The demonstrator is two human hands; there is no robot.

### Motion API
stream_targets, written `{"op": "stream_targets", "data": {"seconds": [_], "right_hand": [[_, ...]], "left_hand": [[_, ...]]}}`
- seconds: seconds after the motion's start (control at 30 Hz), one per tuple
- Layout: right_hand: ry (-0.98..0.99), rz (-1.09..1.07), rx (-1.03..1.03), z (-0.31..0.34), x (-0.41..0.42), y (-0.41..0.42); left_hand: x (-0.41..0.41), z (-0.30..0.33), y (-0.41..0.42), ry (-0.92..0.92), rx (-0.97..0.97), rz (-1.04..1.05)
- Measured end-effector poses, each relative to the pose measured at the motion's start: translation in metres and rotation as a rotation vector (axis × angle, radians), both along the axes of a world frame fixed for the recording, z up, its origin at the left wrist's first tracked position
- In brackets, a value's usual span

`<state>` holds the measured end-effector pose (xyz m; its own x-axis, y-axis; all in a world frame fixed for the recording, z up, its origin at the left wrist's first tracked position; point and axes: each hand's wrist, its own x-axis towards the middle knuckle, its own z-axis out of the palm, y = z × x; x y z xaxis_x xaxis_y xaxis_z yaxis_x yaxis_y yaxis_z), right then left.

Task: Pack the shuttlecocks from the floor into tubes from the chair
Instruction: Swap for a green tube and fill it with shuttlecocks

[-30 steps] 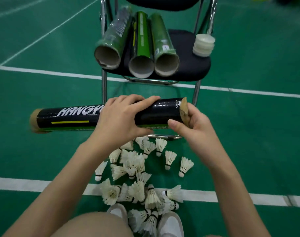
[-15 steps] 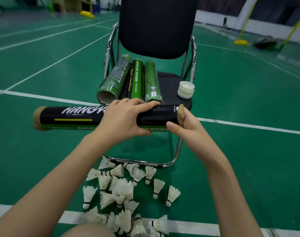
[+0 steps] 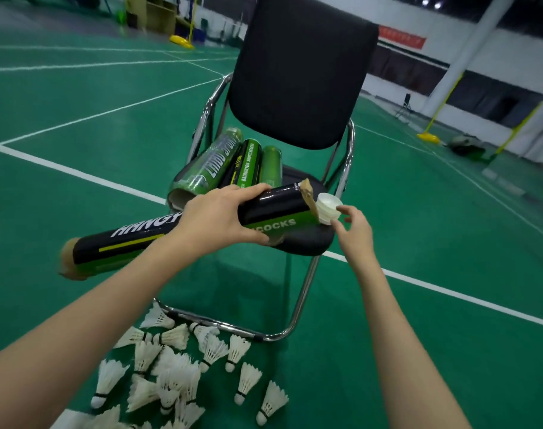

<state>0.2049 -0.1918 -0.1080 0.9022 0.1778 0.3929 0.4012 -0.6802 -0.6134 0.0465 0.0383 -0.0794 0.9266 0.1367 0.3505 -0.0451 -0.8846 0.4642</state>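
My left hand grips a long black and green shuttlecock tube around its middle and holds it level in front of the chair. The tube's right end is open, with a torn cardboard rim. My right hand is off the tube; its thumb and forefinger pinch the right edge of a stack of white lids on the seat. Three green tubes lie side by side on the seat, open ends toward me. Several white shuttlecocks lie scattered on the green floor below my arms.
The chair's chrome frame curves down to the floor just behind the shuttlecocks. White court lines cross the green floor. Yellow net-post bases and a dark bag stand far off at the right.
My right hand has let go of the tube's open end and moved right to the lid stack. The view has tilted upward, and the tube's right end has risen.
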Motion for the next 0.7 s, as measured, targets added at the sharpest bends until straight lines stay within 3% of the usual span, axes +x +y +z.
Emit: {"op": "stream_targets", "data": {"seconds": [0.2,0.37,0.57,0.7], "right_hand": [[-0.038,-0.069,-0.331,-0.009,0.056,0.006],[-0.092,-0.147,-0.346,-0.012,0.067,0.012],[-0.127,-0.139,-0.524,-0.013,0.073,0.02],[-0.102,-0.186,-0.465,-0.012,0.073,0.027]], "left_hand": [[0.018,0.007,-0.005,-0.002,0.065,0.051],[0.021,0.005,-0.004,-0.019,0.037,0.059],[0.018,0.003,-0.005,-0.021,0.022,0.047],[0.014,-0.007,-0.004,-0.007,-0.013,0.034]]}}
